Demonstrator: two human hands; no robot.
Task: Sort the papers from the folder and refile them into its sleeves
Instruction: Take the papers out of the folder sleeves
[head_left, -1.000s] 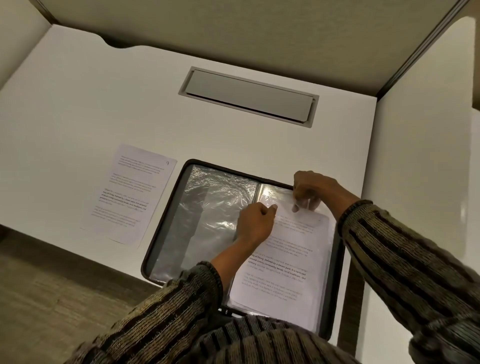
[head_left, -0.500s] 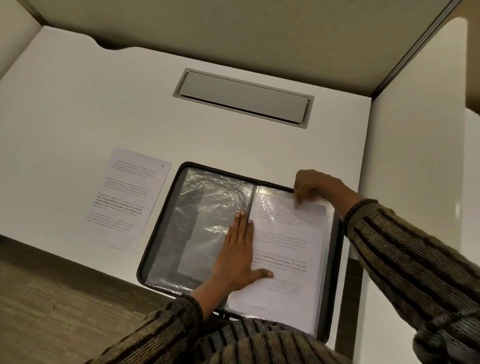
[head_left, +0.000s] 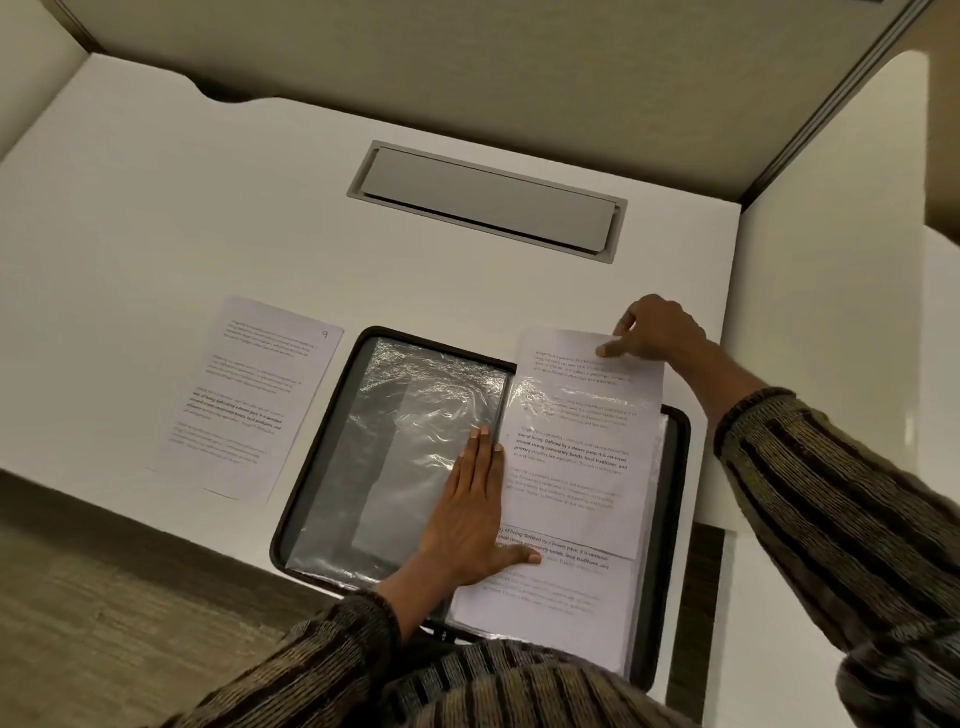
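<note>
Well left of the left grip, a loose printed sheet (head_left: 249, 400) lies flat on the white counter (head_left: 130, 234). The left grip (head_left: 467, 514) lies flat on the spine of the open black folder (head_left: 672, 493), fingers straight and together, with a crinkled clear sleeve (head_left: 415, 415) just to its left. Further right, the right grip (head_left: 654, 332) pinches the far edge of a second sheet (head_left: 582, 457). This sheet sticks out past the folder's far rim and overlaps another page (head_left: 550, 597).

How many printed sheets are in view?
3. The first sheet lies on the desk left of the folder; the second sheet, sticking out past the folder's far edge, is gripped by the right hand; the third sheet shows beneath it. More may be hidden underneath.
</note>
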